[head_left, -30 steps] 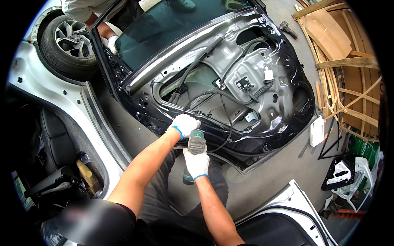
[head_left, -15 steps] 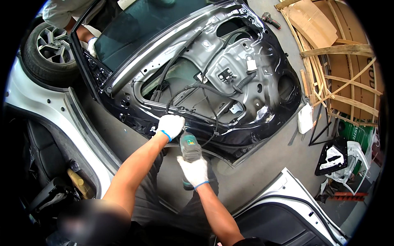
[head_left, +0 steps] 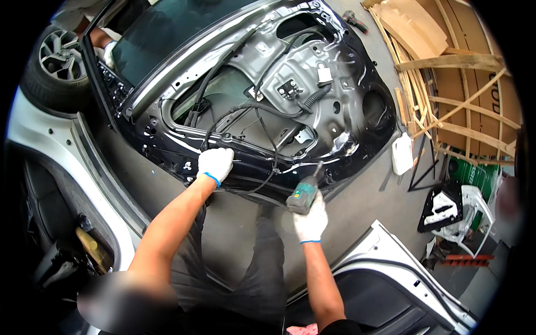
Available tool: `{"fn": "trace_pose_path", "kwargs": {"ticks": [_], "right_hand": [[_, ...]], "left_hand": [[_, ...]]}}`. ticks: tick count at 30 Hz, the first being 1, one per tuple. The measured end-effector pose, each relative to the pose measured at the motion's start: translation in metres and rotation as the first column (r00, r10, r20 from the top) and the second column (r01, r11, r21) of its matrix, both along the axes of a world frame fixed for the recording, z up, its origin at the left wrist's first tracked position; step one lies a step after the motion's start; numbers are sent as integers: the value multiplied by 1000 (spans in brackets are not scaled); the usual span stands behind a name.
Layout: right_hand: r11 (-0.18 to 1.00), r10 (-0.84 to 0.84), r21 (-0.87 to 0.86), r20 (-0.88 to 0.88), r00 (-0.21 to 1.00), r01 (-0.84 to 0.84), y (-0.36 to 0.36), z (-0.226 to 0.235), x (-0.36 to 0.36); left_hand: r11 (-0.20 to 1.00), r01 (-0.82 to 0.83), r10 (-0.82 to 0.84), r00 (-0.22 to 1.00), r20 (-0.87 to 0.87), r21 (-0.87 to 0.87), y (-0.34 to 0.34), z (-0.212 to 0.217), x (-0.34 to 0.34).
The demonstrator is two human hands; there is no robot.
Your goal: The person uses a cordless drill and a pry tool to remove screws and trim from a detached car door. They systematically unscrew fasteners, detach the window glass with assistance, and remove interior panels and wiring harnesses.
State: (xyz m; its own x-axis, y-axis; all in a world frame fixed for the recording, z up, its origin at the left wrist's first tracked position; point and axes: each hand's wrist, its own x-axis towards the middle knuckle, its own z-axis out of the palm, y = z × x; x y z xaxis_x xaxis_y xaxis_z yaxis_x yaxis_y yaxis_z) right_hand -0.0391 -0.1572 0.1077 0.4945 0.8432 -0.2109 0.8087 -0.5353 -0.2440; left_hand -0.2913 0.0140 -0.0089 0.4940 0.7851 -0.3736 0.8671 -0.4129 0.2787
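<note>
A car door (head_left: 268, 125) with its bare metal inner side facing up stretches across the middle, its black wiring harness (head_left: 262, 106) loose over the openings. My left hand (head_left: 216, 163), in a white glove, is closed at the door's near edge, beside the harness. A thin bit of something pokes out by its fingers, too small to name. Farther right, my right hand (head_left: 311, 223), gloved too, grips a green and black cordless drill (head_left: 304, 194). The drill's bit points up and away, over the near right part of the door.
Another person's gloved hand (head_left: 109, 54) is at the door's window frame. A white car body (head_left: 95, 167) and a wheel (head_left: 58, 61) are on the left. A white door (head_left: 385, 245) lies near right. Wooden crating (head_left: 452, 67) and another power tool (head_left: 355, 22) are at far right.
My right hand has carried the drill to the right, away from my left hand, and its bit now shows. My left hand stays at the door edge while the whole view has shifted slightly.
</note>
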Motion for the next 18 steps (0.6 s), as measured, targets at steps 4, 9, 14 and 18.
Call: {"fn": "trace_pose_path", "kwargs": {"ticks": [4,9,14,18], "right_hand": [[985,56,-169,87,995,-40,17,-26,67],[941,310,-201,185,933,-273,20,-62,119],[922,355,-195,77,932,-336,40,-66,130],[810,501,-370,35,865,-455,48,-41,128]], "left_hand": [[990,-138,136,986,92,15,10,31,-9],[491,-574,871,339,356,-655,-43,75,-37],[-2,233,906,-411,-100,-973,-160,89,-37],[122,567,888,-429,-166,-815,-211,55,-29]]}}
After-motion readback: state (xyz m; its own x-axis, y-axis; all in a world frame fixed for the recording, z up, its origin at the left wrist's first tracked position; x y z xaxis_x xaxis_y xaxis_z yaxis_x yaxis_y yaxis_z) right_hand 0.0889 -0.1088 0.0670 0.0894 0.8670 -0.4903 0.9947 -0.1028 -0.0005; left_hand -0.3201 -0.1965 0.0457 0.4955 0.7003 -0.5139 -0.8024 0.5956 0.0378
